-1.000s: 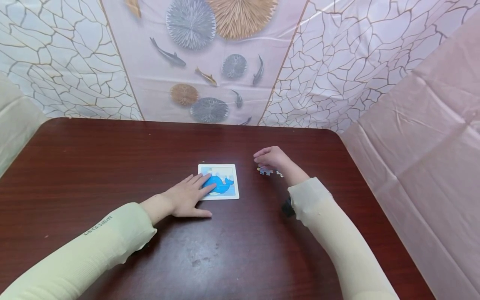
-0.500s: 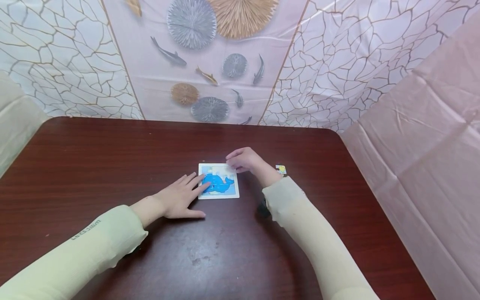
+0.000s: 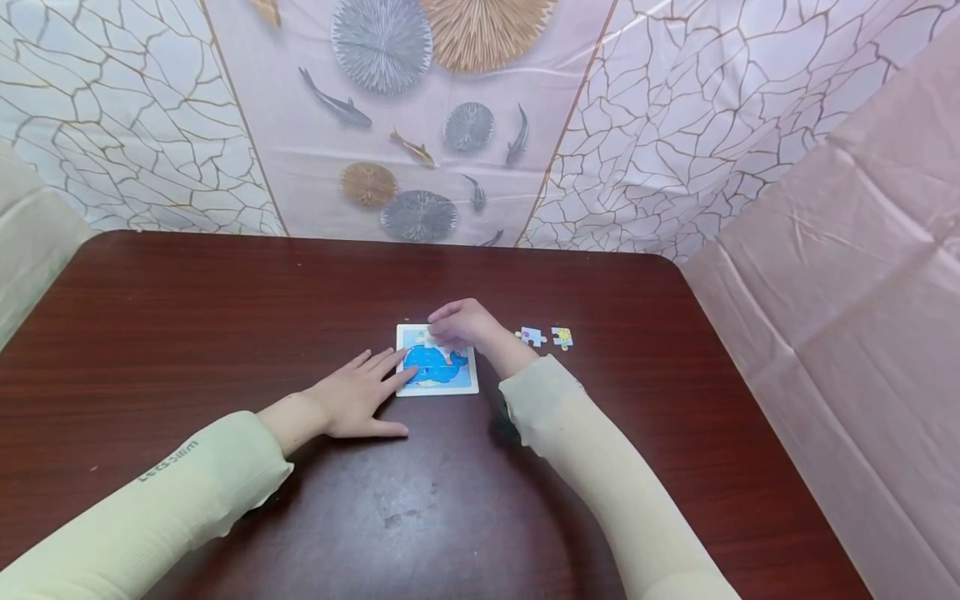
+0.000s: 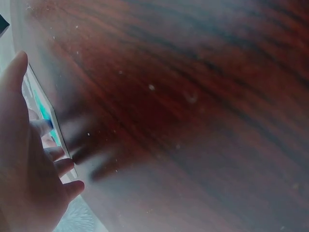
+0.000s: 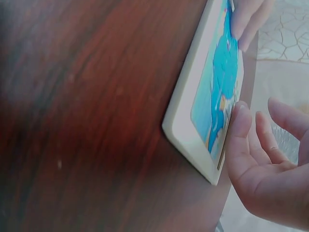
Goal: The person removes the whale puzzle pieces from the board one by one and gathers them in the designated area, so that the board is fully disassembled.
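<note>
A square jigsaw puzzle (image 3: 442, 379) with a blue whale in a white frame lies on the dark red table. My left hand (image 3: 356, 396) rests flat with spread fingertips over the puzzle's left edge. Over its upper part is my right hand (image 3: 462, 323), fingers bent and thumb low; in the right wrist view, the thumb (image 5: 240, 121) is right at the frame's edge. I cannot tell whether a piece is between its fingers. Two loose pieces lie right of the puzzle: a pale one with a pink mark (image 3: 531, 336) and one with a yellow patch (image 3: 562, 337).
The wooden table (image 3: 225, 308) spreads around the puzzle on all sides. A patterned cloth (image 3: 420, 125) with fish and round shapes hangs behind its back edge. A pale pink cloth (image 3: 840, 333) hangs along the right side.
My right hand has moved left from beside the loose pieces to over the puzzle, uncovering both of them. My left hand has drawn back slightly to the left, showing more of the whale.
</note>
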{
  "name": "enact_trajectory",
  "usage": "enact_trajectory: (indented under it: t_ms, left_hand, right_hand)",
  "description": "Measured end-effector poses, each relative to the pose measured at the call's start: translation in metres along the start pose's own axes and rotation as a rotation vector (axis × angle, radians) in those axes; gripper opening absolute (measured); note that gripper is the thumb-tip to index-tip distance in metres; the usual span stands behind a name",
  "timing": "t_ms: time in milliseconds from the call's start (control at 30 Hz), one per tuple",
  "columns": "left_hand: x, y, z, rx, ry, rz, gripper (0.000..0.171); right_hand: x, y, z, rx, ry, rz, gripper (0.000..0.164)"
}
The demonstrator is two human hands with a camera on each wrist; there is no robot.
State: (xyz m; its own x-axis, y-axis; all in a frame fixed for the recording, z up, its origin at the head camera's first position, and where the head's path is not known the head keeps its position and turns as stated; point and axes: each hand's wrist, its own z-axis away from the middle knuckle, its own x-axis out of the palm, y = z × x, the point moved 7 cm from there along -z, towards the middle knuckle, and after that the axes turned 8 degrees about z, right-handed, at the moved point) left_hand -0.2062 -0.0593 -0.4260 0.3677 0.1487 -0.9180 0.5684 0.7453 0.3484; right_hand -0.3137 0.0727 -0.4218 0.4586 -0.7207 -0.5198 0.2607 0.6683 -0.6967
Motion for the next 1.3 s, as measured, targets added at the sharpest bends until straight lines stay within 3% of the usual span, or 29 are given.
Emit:
enact_trajectory:
  t_ms: [767, 1067, 1300]
  left_hand:
    - [-0.001, -0.001, -0.002, -0.014, -0.013, 0.008, 0.090]
    - [-0.001, -0.001, -0.003, -0.011, -0.021, 0.006, 0.090]
    - [-0.003, -0.002, -0.002, -0.011, -0.018, 0.006, 0.090]
  right_hand:
    - [0.014, 0.003, 0.000, 0.076, 0.002, -0.281, 0.029]
    - [0.015, -0.001, 0.002, 0.049, 0.059, -0.168, 0.027]
    - [0.016, 0.000, 0.004, 0.087, 0.060, -0.293, 0.028]
